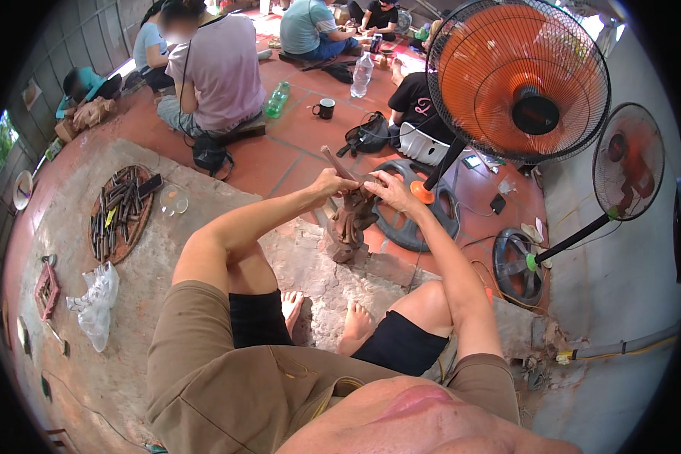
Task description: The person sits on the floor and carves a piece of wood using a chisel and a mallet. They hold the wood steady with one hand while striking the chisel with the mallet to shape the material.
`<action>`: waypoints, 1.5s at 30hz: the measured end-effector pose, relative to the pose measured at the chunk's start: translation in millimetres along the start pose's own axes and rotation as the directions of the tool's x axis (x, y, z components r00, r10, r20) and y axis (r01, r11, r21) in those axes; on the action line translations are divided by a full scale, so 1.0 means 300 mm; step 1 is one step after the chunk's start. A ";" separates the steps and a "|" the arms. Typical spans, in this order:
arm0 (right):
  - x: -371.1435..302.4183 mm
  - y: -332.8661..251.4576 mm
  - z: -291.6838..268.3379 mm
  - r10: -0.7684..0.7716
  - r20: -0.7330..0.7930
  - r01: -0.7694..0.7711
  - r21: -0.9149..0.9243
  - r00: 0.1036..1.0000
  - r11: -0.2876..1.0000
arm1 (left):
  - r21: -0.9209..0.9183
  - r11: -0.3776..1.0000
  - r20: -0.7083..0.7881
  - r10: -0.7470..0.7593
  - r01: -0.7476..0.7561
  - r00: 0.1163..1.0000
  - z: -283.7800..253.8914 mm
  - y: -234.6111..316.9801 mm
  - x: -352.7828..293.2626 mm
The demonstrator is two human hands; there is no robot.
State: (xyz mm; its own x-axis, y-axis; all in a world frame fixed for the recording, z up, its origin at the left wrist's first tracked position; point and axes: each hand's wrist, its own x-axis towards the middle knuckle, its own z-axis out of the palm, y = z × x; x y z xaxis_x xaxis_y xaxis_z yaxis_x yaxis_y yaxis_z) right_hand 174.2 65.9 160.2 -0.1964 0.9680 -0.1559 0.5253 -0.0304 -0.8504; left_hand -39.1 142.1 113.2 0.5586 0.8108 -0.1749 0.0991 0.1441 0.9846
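A dark brown carved wooden figure (pixel 348 219) stands upright between my knees, its base on the rough concrete ledge. My left hand (pixel 334 182) is closed at its upper left part. Beside those fingers a brown stick-like piece (pixel 337 162) slants up; I cannot tell whether it belongs to the carving. My right hand (pixel 394 192) curls over the top of the figure from the right, fingertips close to the left hand's. Both hands hide the figure's top.
A round tray (pixel 138 236) of chisel-like tools lies at left, near a clear plastic bag (pixel 96 306). An orange standing fan (pixel 536 113) rises at right, a second fan (pixel 620 163) behind it. Ahead are a mug (pixel 324 109), bottles (pixel 278 100) and several seated people.
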 end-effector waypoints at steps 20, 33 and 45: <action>-0.045 -0.078 0.010 0.065 -0.062 -0.060 0.070 0.996 0.996 | 0.349 0.887 -0.200 0.387 -0.304 0.900 0.087 0.014 -0.037; 0.027 0.043 0.000 -0.116 -0.114 0.120 0.025 0.987 0.992 | 0.396 0.867 -0.169 0.392 -0.302 0.904 0.069 -0.008 -0.023; 0.032 0.008 0.030 -0.161 -0.121 0.154 -0.065 0.979 0.986 | 0.143 0.974 -0.256 0.209 -0.177 0.944 0.047 -0.034 -0.043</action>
State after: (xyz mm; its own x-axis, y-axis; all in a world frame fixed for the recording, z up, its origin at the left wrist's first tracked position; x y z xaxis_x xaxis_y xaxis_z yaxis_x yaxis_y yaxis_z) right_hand 166.2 72.9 152.2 -0.1764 0.9833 0.0452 0.5414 0.1353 -0.8298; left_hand -35.6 122.3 105.4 0.3376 0.9404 0.0404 0.1152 -0.0839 0.9898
